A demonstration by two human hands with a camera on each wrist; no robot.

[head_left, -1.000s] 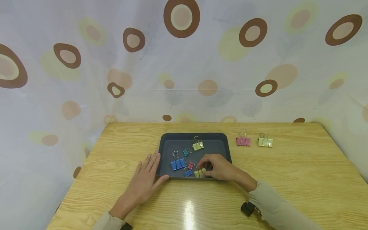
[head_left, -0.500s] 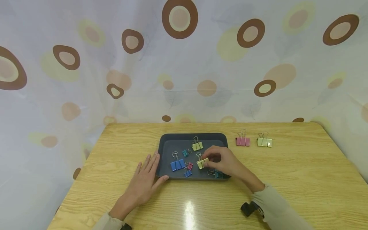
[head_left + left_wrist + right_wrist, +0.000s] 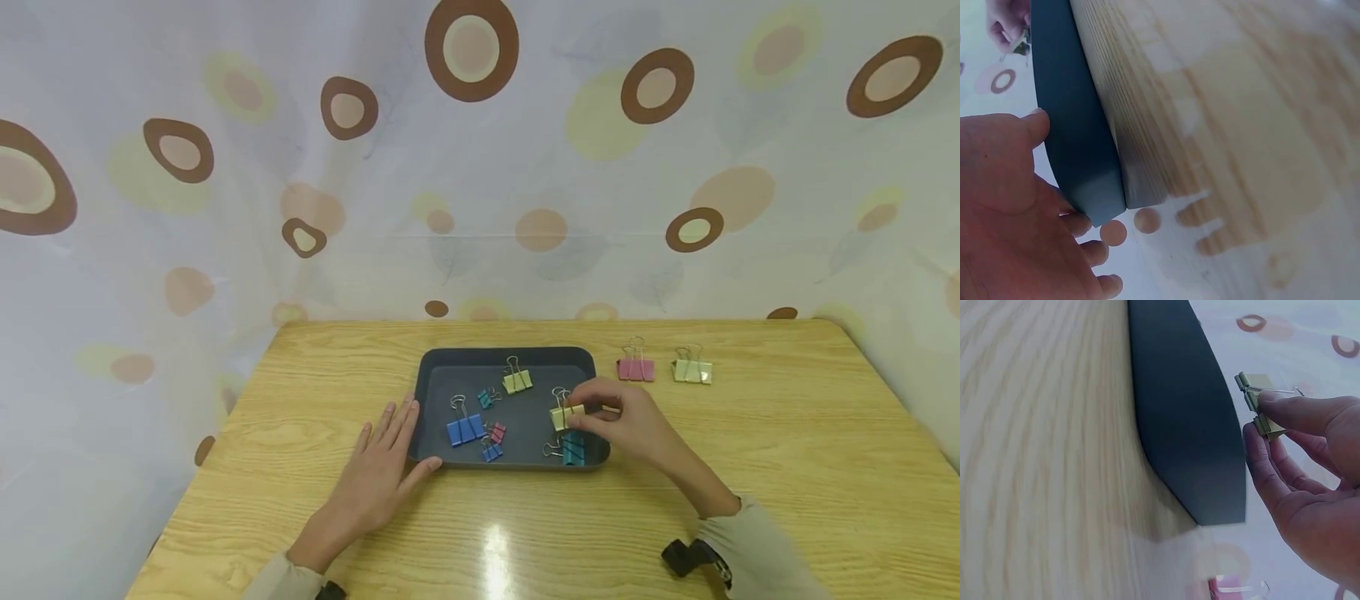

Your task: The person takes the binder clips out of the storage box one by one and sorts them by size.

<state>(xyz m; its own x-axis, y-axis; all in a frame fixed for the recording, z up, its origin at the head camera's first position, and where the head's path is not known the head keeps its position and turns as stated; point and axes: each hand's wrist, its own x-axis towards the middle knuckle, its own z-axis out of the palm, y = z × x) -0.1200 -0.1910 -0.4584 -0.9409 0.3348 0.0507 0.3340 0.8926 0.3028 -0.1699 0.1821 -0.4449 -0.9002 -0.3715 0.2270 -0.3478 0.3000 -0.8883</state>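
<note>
My right hand pinches a yellow binder clip between thumb and fingers, over the right end of the dark tray. In the right wrist view the same yellow clip is raised above the tray's rim. A teal binder clip lies in the tray just below it. My left hand rests with straight fingers at the tray's left edge, its thumb at the front corner. Also in the tray are a large blue clip, another yellow clip, and small teal, pink and blue clips.
To the right of the tray, a pink binder clip and a pale yellow binder clip stand on the wooden table. A patterned curtain hangs behind the table's back edge.
The right hand has lifted the yellow clip from the tray's front, carrying it right and a little back. The teal clip it covered now shows. The left hand stays put.
</note>
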